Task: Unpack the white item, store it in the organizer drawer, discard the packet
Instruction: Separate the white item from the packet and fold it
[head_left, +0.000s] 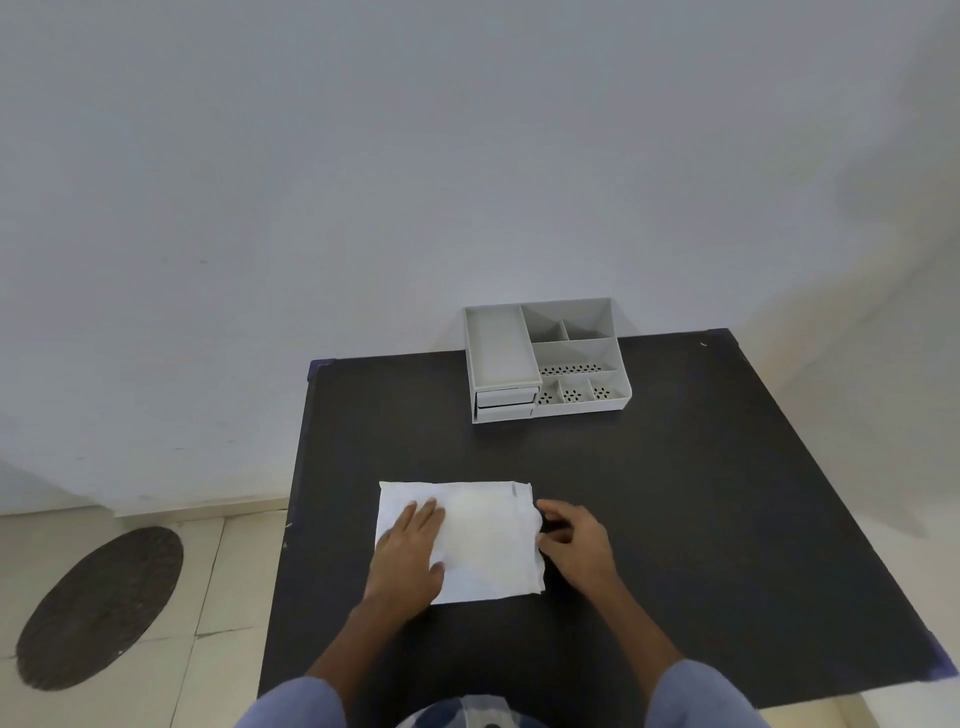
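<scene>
Both hands work the white packet (483, 540): left hand (410, 551) flat, right hand (571, 540) seemingly pinching its edge; unopened, organizer (545, 358) drawers closed.

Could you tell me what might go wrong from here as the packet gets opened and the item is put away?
1. The left hand lies flat on the packet while the right hand works its right edge; a hard pull could tear it unevenly.
2. The organizer sits at the table's far edge with both small drawers apparently shut, so tugging one might shift it.
</scene>
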